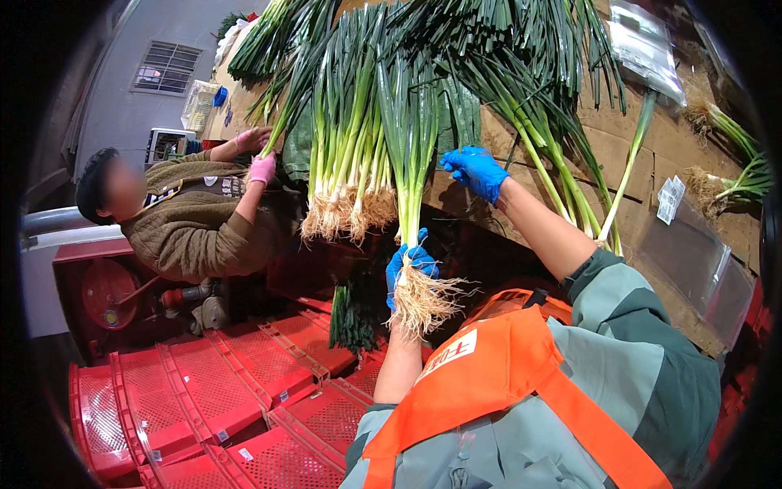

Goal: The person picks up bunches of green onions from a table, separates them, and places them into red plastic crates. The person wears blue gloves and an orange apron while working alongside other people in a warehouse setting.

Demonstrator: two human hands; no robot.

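My left hand (412,269), in a blue glove, grips a small bunch of leek-like stalks (412,183) just above the shaggy roots. The roots hang towards me and the dark leaves stretch away over the table. My right hand (475,173), also gloved in blue, is raised to the right of this bunch with its fingers curled; whether anything is pinched in them is hidden. Left of the held bunch lies a thick row of similar stalks (348,140), roots at the table's near edge. More loose stalks (544,147) lie to the right of my right hand.
A co-worker in pink gloves (264,168) holds stalks at the left. Red perforated crates (195,379) fill the floor at lower left. Clear plastic bags (690,269) and a silvery packet (644,49) lie on the cardboard-covered table (629,165) at right, near short rooted stalks (727,183).
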